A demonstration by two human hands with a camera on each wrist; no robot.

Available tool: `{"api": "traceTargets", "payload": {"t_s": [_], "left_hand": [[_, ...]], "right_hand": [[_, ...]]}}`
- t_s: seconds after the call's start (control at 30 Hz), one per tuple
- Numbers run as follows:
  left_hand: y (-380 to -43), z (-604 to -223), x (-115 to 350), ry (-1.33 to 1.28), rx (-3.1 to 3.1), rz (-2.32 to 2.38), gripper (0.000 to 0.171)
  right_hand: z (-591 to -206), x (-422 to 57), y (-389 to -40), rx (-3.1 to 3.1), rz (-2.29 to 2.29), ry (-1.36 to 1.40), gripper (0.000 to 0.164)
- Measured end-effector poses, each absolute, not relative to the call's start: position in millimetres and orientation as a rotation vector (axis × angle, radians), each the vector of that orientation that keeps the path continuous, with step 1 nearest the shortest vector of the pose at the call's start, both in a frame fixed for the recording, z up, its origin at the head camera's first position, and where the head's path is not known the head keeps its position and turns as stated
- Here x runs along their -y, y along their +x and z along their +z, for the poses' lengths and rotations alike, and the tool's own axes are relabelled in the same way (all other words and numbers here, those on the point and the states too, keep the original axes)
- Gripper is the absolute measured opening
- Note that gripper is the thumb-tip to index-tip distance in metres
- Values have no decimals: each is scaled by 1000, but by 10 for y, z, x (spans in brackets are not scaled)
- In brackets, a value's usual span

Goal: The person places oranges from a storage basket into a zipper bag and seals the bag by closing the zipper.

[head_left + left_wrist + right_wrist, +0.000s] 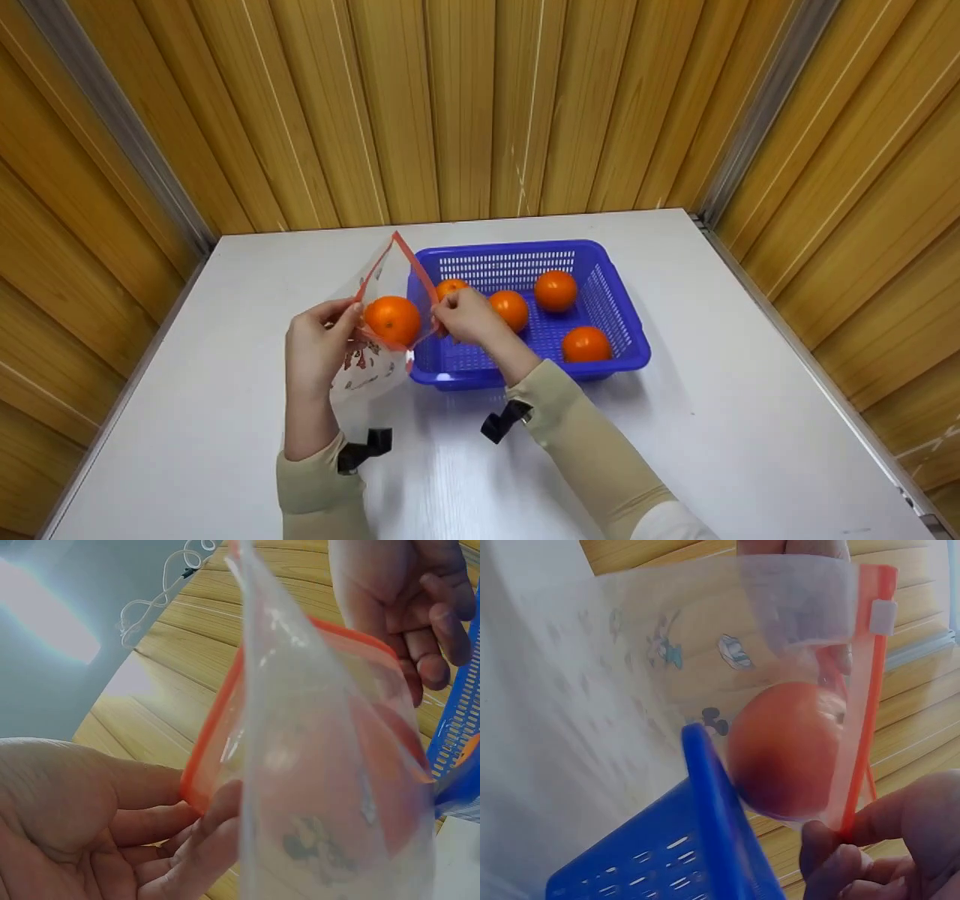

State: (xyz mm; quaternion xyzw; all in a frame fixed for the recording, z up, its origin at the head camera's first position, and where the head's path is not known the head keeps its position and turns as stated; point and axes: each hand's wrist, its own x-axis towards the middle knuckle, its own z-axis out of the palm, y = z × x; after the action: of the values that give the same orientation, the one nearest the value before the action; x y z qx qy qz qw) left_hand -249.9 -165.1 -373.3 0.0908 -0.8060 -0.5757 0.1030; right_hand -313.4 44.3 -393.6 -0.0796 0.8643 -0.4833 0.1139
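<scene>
Slider bag (379, 379), orange (394, 321) inside — likely limp, slippery; best held at red zip rim (413, 262), where left grip (319, 341) and right grip (471, 319) pinch.

The bag (697, 611) is thin, see-through plastic, smooth and glossy, with a plastic zip strip (871, 675). The oranges (556, 291) look smooth and shiny. The basket (536, 371) is glossy plastic. The table (742, 420) has a smooth sheen, the walls (461, 112) are wood-grained, the posts (776, 90) dull metal, the sleeves (600, 454) matt cloth.
</scene>
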Motion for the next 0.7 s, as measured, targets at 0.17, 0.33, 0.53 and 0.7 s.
{"api": "traceTargets", "payload": {"t_s": [0.17,0.33,0.53,0.7], "left_hand": [[-2440,-3678,1652,297,2205,-1723,28],[-2384,-3640,1634,297,2093,-1734,26],[-2331,-3601,1610,268,2014,-1712,25],[-2310,-3585,1590,252,2020,-1705,25]], "right_hand": [[-3791,-437,-3086,-2536,-1581,-208,27],[-3708,-425,-3031,-2531,-1633,-213,24],[-3655,-416,-2983,-2547,-1648,-236,23],[-3635,-415,-2973,-2580,-1614,-273,23]]}}
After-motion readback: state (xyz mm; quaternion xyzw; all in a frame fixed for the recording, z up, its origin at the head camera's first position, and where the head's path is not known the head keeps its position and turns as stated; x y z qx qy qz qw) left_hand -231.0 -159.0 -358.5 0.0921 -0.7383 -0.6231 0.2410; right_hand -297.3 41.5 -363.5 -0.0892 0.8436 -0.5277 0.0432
